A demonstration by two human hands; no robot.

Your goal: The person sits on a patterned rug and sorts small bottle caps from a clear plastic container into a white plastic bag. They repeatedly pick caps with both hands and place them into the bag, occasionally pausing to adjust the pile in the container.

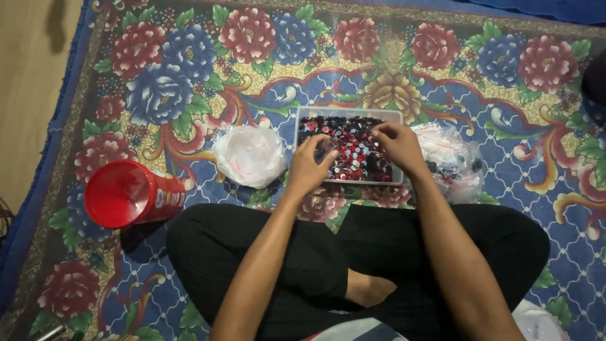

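Two hands work over one clear rectangular tray (303,120) of small round pieces (353,151), red, black and white, far too many to count. The tray lies on a floral carpet (189,76), directly ahead of the person's crossed legs, its long axis running left to right.

The left hand (309,167) sits at the tray's near-left corner, fingers curled together, apparently pinching a small dark piece between thumb and fingertips; the piece itself is too small to confirm. The right hand (398,148) rests over the tray's right end, fingers bent down into the pieces; whether it grips anything I cannot tell. Both hands touch or overlap the tray, and the pieces lie just ahead of and between them; the right hand reaches further in.

One white plastic bag (249,155) lies just left of the tray. One clear bag of dark pieces (451,164) lies just right of it. One red cylindrical container (129,192), tipped on its side, lies well left of the tray.
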